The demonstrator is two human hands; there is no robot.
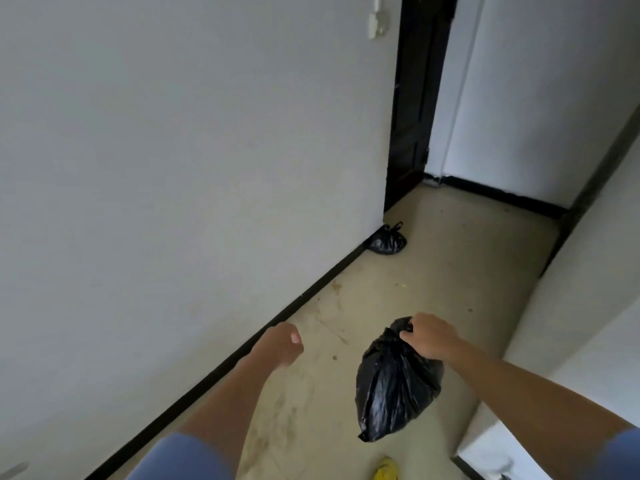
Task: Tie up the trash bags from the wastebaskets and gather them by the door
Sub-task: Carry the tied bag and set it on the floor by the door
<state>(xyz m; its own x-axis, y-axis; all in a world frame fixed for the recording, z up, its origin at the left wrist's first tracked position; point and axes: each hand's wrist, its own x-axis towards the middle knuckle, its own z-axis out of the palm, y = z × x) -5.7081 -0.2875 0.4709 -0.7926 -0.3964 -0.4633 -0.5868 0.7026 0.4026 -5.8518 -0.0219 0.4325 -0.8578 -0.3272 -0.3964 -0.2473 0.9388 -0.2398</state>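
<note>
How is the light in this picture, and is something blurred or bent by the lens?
Head view: soft, dim, even light, no hard shadows; faint sheen on the black bag held by the right hand. The left hand looks slightly blurred. The wide lens bends the wall and the black baseboard. The doorway is too dark for detail; the far bag looks soft.

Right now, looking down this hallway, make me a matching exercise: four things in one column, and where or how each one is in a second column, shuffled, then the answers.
Column one:
1. right hand
2. left hand
3. far trash bag
4. dark door

Column two:
A. on the floor against the wall corner
B. at the end of the hallway
C. gripping the top of a tied black bag
D. loosely closed, holding nothing

Pairs: 1-C, 2-D, 3-A, 4-B
</note>
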